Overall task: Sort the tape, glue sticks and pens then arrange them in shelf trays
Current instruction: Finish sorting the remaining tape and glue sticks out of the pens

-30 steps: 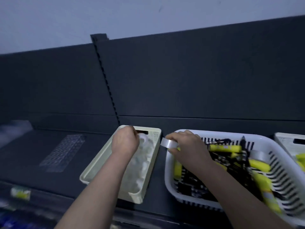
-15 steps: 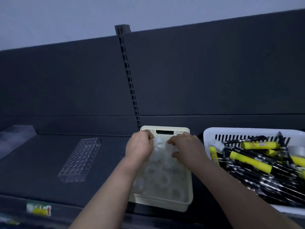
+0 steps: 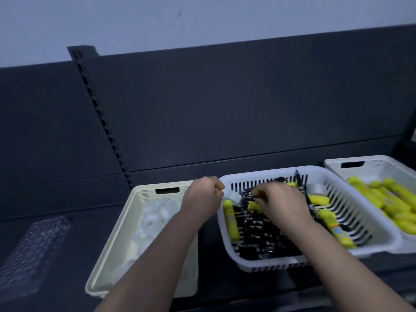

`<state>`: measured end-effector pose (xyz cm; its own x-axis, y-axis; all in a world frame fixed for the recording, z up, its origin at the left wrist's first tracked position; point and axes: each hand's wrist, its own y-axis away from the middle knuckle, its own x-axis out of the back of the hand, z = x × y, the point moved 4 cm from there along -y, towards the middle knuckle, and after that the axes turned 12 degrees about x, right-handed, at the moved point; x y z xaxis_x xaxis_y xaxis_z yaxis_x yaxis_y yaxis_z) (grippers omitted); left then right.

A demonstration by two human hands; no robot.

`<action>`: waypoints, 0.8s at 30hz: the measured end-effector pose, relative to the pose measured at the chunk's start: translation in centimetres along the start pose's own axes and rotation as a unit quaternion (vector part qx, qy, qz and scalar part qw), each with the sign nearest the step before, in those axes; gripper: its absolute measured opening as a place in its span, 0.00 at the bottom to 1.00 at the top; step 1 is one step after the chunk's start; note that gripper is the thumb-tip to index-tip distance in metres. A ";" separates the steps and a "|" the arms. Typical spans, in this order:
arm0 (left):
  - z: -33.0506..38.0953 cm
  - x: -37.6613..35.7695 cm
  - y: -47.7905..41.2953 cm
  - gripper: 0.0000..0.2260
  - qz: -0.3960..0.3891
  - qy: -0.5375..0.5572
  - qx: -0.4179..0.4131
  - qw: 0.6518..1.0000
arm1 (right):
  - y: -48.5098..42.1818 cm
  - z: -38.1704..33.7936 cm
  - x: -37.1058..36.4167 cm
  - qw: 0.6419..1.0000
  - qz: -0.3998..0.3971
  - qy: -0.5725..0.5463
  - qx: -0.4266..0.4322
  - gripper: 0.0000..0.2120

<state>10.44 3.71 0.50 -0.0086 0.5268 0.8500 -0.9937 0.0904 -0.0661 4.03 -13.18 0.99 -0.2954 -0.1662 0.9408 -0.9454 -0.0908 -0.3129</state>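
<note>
Pens (image 3: pixel 265 239), black and heaped together, fill the bottom of the white slotted basket (image 3: pixel 270 263) in the middle of the shelf (image 3: pixel 90 221), with several yellow glue sticks (image 3: pixel 230 219) lying among and on top of them and a grey tape roll (image 3: pixel 317 189) resting against the far right wall of the basket. The right hand (image 3: pixel 281 201) reaches down into the far half of this basket, directly over the heap, its fingertips drawn together and pinching what looks like one black pen (image 3: pixel 248 197), though that spot is blurred. The left hand (image 3: pixel 203 197) hovers just outside the basket's left rim, above the far right corner of the cream tray (image 3: pixel 126 233); its fingers are curled into a fist and nothing shows inside it. The cream tray stands just beside the basket on its left and holds clear tape rolls (image 3: pixel 150 219) lying flat on its bottom. On the basket's other side, touching its right edge, a white tray (image 3: pixel 369 164) holds a pile of sorted glue sticks (image 3: pixel 387 199), well apart from both hands. Farther left on the shelf lies a clear dimpled plastic insert (image 3: pixel 33 246), and a slotted upright (image 3: pixel 101 115) runs up the dark back panel behind the cream tray.
</note>
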 end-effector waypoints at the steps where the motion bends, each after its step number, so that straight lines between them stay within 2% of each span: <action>1: 1.1 -0.8 0.0 0.08 -0.012 -0.006 -0.012 1.000 | 0.5 1.4 0.0 1.000 -0.007 0.009 -0.019 0.11; 5: 4.2 -3.0 -0.1 0.07 -0.017 -0.031 -0.026 0.999 | 1.1 5.2 -1.2 0.995 -0.083 0.016 -0.050 0.12; 14: 4.4 -3.5 -0.3 0.07 0.009 -0.064 -0.009 0.998 | -0.7 4.8 -3.8 0.982 -0.163 0.095 0.016 0.09; 16: 4.4 -3.6 -0.3 0.08 0.016 -0.064 -0.004 0.998 | -0.5 5.0 -3.8 0.985 -0.151 0.085 0.026 0.08; 21: 6.4 -5.4 -1.3 0.10 0.010 -0.043 -0.004 0.999 | -0.6 6.8 0.3 0.998 -0.035 0.043 0.035 0.10; 24: 8.9 -7.2 -2.2 0.12 0.012 -0.039 -0.015 0.999 | 0.3 10.0 1.7 0.998 -0.029 0.055 -0.006 0.11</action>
<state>11.70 -7.81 -0.86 -0.0416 0.4624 0.8857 -0.9892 0.1056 -0.1015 4.66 -23.34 1.23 -0.2522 -0.0514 0.9663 -0.9630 -0.0851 -0.2559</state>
